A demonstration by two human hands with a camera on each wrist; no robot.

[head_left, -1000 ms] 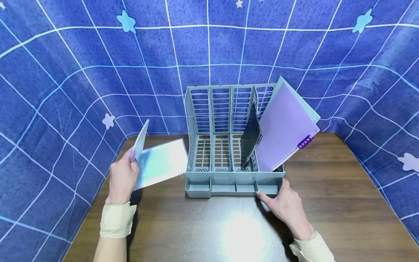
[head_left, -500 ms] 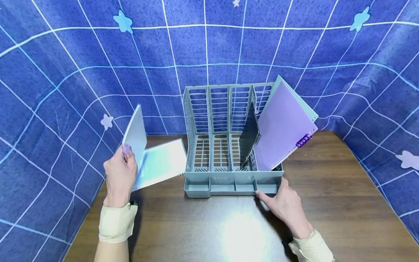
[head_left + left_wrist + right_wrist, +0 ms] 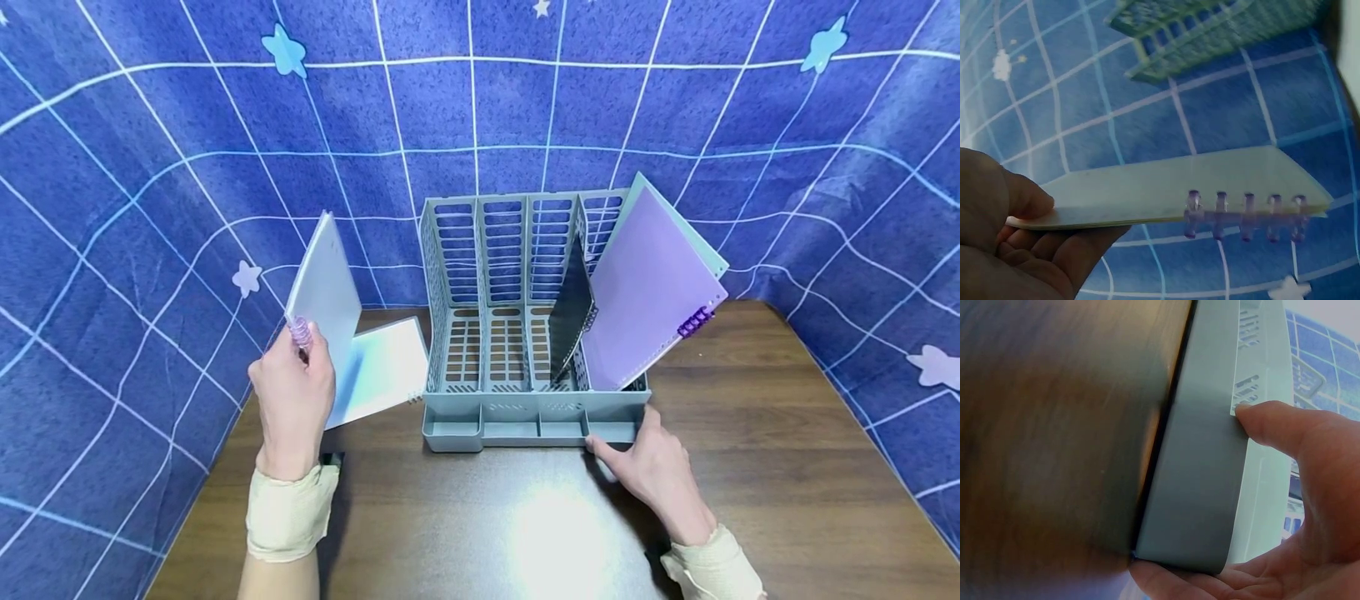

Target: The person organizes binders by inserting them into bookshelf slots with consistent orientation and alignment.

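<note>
In the head view my left hand holds a pale, loose-leaf notebook with light purple binder rings, raised on edge above the table. The left wrist view shows thumb and fingers pinching its edge beside the rings. My right hand grips the front right corner of a grey-blue desktop file organizer; in the right wrist view its thumb lies over the front tray's rim and the fingers reach around the end. Toward the organizer's right side stand a black spiral notebook and a leaning purple notebook.
A shiny light-blue notebook lies flat left of the organizer, partly hidden by the held one. Behind the purple notebook leans a mint-green notebook. A blue starred cloth encloses the back and sides of the wooden table.
My left hand has raised the notebook off the table area and shifted slightly right, turning its cover more into view. The right hand stays on the organizer's corner.
</note>
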